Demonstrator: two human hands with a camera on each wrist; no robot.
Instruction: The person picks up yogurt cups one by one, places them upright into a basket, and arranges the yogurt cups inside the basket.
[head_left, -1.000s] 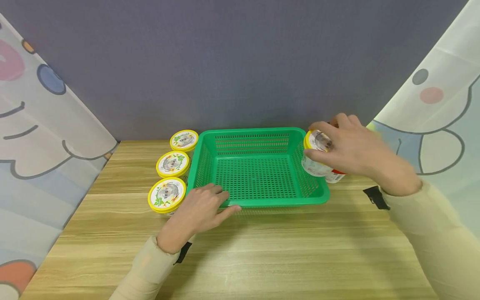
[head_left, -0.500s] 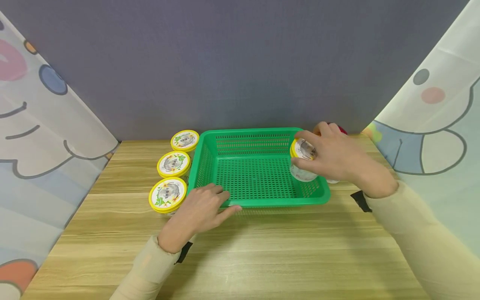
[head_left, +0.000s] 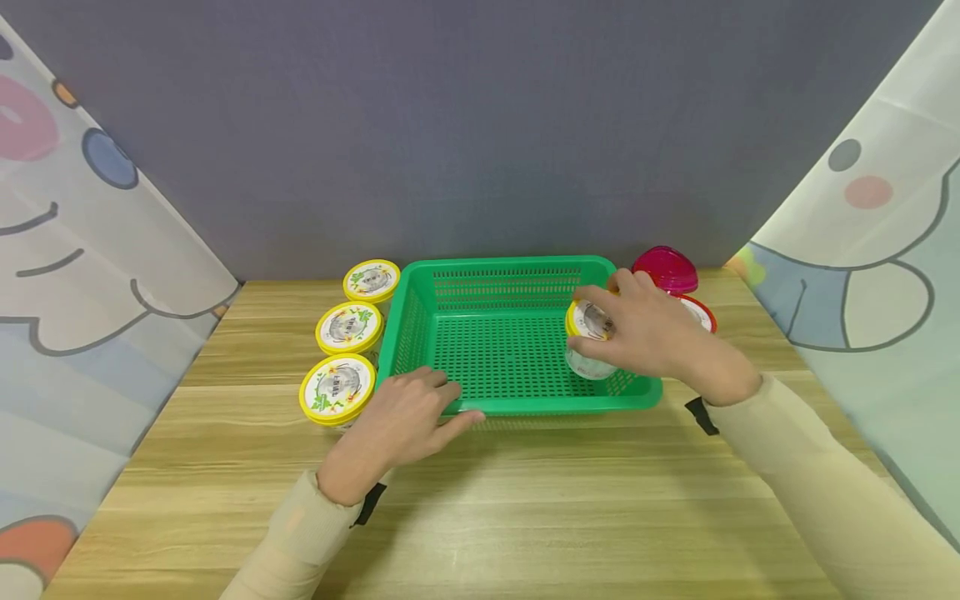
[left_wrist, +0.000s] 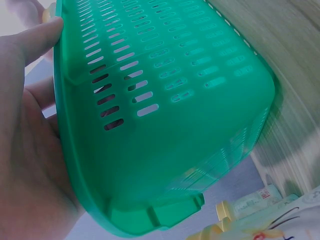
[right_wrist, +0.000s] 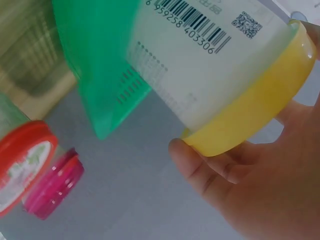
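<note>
My right hand (head_left: 654, 327) grips a pale tub (head_left: 592, 367) by its yellow lid (right_wrist: 250, 107). The tub hangs over the right part of the green plastic basket (head_left: 547, 406); its barcode side shows in the right wrist view. My left hand (head_left: 397, 421) holds the basket's front rim near the left corner, fingers over the inner side and thumb outside, as the left wrist view also shows. Beside the basket's left end stand three yellow-lidded tubs, the front one (head_left: 337, 388), the middle one (head_left: 348, 327) and the rear one (head_left: 371, 280).
Right of the basket are a red-rimmed tub (head_left: 699, 313), partly behind my right hand, and a magenta-lidded container (head_left: 666, 268). A grey wall panel (head_left: 480, 133) stands behind the wooden table (head_left: 525, 508). Printed curtains (head_left: 892, 250) hang at both sides.
My right hand has carried the tub leftward, from the basket's right rim to over its inside. The red-rimmed tub and magenta container have come into sight. My left hand has stayed put.
</note>
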